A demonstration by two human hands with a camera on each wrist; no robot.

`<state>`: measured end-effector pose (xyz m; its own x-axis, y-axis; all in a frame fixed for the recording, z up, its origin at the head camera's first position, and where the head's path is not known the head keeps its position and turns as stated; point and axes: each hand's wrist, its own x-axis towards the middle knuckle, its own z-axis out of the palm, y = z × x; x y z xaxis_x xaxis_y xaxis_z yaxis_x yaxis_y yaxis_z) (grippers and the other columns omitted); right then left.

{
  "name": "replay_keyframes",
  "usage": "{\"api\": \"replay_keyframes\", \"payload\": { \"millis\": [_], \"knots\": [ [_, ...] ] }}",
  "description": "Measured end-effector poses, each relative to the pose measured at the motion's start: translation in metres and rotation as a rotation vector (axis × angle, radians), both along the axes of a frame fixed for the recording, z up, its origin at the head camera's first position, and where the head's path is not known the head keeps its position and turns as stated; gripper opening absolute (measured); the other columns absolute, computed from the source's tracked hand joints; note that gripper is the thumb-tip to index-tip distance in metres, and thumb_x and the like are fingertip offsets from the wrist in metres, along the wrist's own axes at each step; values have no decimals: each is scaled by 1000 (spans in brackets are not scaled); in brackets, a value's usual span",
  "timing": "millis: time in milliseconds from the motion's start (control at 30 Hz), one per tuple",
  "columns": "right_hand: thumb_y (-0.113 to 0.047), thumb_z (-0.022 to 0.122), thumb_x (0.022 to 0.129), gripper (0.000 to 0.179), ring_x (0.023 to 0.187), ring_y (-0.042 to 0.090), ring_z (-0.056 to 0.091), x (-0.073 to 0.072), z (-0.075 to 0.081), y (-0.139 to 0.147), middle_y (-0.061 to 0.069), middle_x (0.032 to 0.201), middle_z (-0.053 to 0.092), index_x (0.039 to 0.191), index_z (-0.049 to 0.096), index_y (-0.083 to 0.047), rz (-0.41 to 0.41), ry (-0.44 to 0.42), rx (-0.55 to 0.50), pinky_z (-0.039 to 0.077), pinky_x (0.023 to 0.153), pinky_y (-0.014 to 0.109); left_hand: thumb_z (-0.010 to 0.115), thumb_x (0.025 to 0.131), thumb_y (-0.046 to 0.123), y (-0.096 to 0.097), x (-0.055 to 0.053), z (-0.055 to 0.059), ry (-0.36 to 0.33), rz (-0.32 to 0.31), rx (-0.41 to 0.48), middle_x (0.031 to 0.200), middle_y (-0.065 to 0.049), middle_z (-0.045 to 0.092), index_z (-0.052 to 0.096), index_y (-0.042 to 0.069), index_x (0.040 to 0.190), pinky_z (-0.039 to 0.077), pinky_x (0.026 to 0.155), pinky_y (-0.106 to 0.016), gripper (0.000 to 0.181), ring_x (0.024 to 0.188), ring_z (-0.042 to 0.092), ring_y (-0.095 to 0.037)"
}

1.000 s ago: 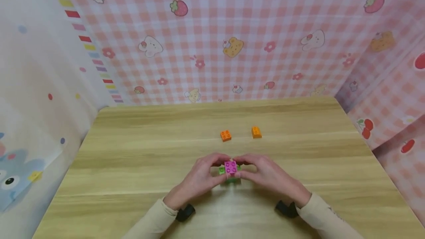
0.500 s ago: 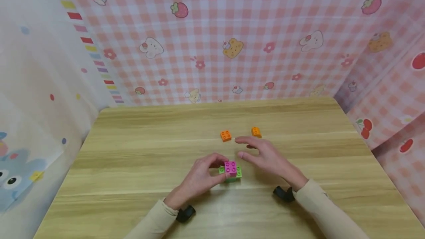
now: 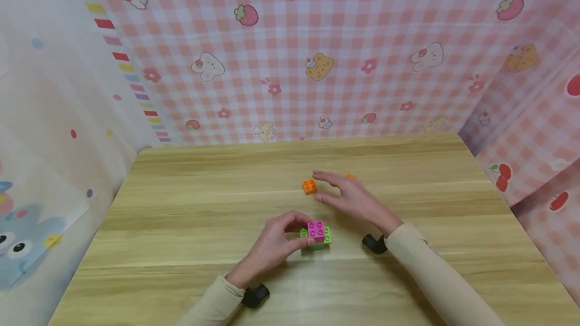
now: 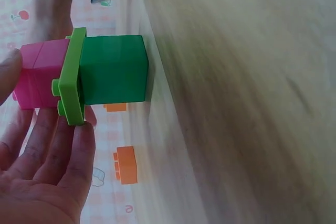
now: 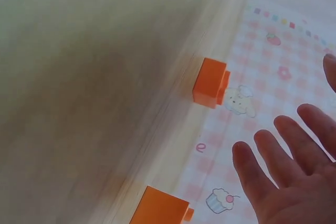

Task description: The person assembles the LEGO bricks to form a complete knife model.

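right hand (image 3: 354,199) nearer orange brick (image 3: 309,186), stack (image 3: 316,233) unmoved

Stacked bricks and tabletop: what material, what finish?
Stacked bricks: probably moulded hard plastic, smooth and satin-looking; crisp edges and round studs suggest it.
Tabletop: wood or wood-look laminate, can't tell which; streaked grain, faint sheen in a pale bright patch.

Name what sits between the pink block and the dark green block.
A light green plate separates the pink block from the dark green block, seen in the left wrist view.
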<state>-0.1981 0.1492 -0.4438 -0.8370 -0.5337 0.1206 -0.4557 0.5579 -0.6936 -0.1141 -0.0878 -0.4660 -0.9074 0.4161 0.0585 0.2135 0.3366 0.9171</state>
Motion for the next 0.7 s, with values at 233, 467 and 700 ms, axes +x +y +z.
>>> {"api": "replay_keyframes", "payload": {
  "millis": [233,467,700],
  "knots": [
    [-33,70,101,63,148,29,40,-17,-5,-8,5,160,44,156,47,-12,15,-60,39,33,120,54,84,89,24,0,1,-1,-30,15,29,116,1,73,70,14,116,56,99,-42,32,108,69,-19],
    [-30,71,100,62,147,31,41,-30,-10,-16,10,158,47,154,48,-8,34,-77,76,33,120,53,84,89,27,0,2,-2,-56,29,34,117,3,73,70,16,115,55,100,-42,31,110,69,-19],
    [-27,72,100,59,143,34,46,-42,-18,-22,14,152,53,150,52,-5,28,-92,128,38,118,52,83,90,29,0,2,0,-86,31,31,118,8,71,70,21,115,55,100,-37,30,111,68,-15]
  ]
}}
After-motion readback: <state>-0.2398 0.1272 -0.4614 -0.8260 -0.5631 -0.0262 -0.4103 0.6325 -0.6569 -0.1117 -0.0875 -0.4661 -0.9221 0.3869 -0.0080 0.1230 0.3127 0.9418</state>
